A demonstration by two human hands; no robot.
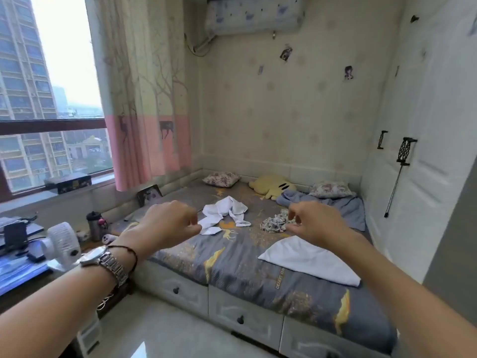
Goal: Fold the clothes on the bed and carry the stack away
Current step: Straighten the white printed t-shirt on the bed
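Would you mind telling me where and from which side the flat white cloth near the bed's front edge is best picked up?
Probably by the white cloth's two near-side corners, reaching in from the bed's front edge. It lies flat and spread, unlike the crumpled white garment farther back, so its edges are exposed and easy to pinch.

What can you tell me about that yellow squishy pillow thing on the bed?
The soft yellow plush cushion lies flat at the far end of the grey patterned bed, close to the wall. It looks like stuffed fabric, with rounded lumpy edges and three small black oval marks on top. It sits between two flowered pillows, and the crumpled blue-grey blanket lies right beside it. Neither hand touches it.
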